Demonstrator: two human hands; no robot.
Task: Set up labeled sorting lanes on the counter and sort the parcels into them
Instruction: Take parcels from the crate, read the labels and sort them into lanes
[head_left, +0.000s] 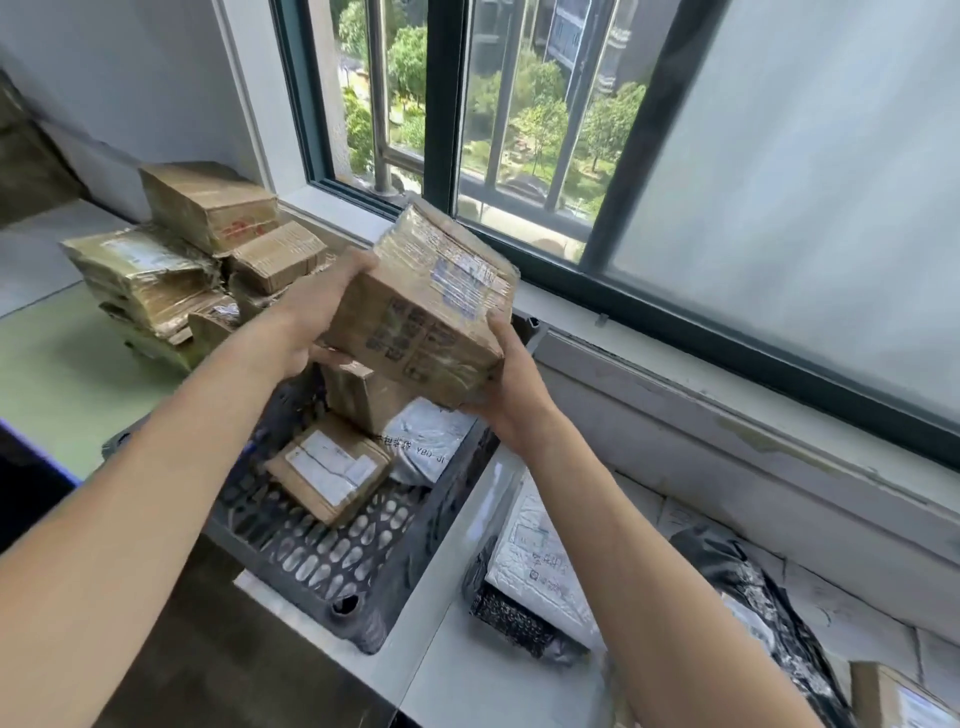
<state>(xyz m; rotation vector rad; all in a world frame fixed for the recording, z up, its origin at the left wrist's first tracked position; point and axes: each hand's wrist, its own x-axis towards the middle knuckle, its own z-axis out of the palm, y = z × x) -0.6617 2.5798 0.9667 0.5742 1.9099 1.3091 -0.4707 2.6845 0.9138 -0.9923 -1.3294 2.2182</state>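
I hold a taped brown cardboard parcel (428, 306) with a blue-printed label up in front of the window, tilted. My left hand (311, 312) grips its left end and my right hand (511, 384) supports its lower right corner. Below it stands a black perforated plastic crate (322, 566) holding a small labelled box (330, 467), another brown box (363, 392) and a white poly mailer (428, 441). A stack of brown boxes (197, 249) sits on the counter at the left.
White and black poly mailers (540, 561) lie on the counter at the right, with a black bag (748, 587) and a labelled box corner (904, 701) at the bottom right. The window sill (675, 374) runs behind. A dark gap lies below the crate.
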